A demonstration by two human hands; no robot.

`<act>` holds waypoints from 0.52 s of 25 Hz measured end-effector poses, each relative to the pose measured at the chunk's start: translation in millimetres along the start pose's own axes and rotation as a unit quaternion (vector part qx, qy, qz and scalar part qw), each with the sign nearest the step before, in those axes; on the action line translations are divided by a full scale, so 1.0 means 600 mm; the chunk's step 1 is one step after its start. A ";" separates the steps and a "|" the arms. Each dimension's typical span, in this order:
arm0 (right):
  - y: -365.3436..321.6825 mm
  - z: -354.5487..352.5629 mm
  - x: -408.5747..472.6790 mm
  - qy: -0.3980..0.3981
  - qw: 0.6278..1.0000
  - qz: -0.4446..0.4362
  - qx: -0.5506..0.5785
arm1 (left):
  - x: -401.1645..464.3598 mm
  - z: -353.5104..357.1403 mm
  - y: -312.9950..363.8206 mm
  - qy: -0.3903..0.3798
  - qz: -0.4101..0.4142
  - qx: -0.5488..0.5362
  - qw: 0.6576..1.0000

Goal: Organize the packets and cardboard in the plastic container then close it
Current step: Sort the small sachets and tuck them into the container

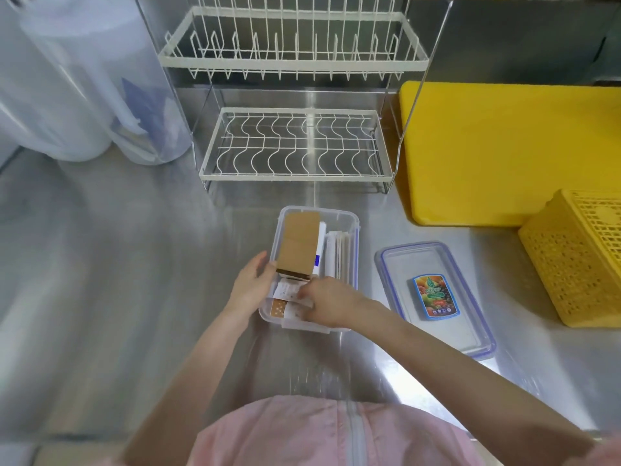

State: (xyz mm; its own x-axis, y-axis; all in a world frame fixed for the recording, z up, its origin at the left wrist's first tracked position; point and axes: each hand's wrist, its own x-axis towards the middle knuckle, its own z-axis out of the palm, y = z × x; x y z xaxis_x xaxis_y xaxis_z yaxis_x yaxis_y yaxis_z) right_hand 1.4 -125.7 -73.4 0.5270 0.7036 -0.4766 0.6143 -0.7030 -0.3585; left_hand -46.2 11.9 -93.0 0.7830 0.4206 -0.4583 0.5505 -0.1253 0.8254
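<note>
Your left hand grips the near end of a brown folded cardboard piece, tilted up over the clear rectangular plastic container on the steel counter. Your right hand reaches inside at the near end, fingers closed on small white paper packets. White sachets stand along the container's right side. Its clear blue-rimmed lid lies flat just to the right, apart from the container, beside a yellow plastic basket.
</note>
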 end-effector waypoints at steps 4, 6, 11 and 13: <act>0.002 0.004 0.014 -0.011 0.997 -0.018 -0.073 | -0.007 0.022 -0.014 0.006 -0.021 -0.107 0.994; 0.006 0.004 0.017 -0.017 0.990 -0.034 -0.136 | -0.011 0.031 -0.014 0.043 0.002 -0.107 0.993; 0.026 -0.006 0.010 -0.052 0.990 -0.060 -0.119 | -0.011 0.039 -0.016 0.083 0.029 -0.079 0.993; 0.026 -0.013 0.009 -0.080 0.990 -0.062 -0.096 | -0.010 0.041 -0.017 0.081 0.029 -0.077 0.993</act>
State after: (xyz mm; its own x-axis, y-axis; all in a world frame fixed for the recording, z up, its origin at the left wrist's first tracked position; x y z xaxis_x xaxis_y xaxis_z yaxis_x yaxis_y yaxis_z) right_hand 18.2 -132.4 -75.4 0.3491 0.7472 -0.5655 0.7775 -0.5678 -0.2703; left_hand -49.4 -11.5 -106.4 0.7483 0.5579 -0.3588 0.4446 -0.0204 0.8955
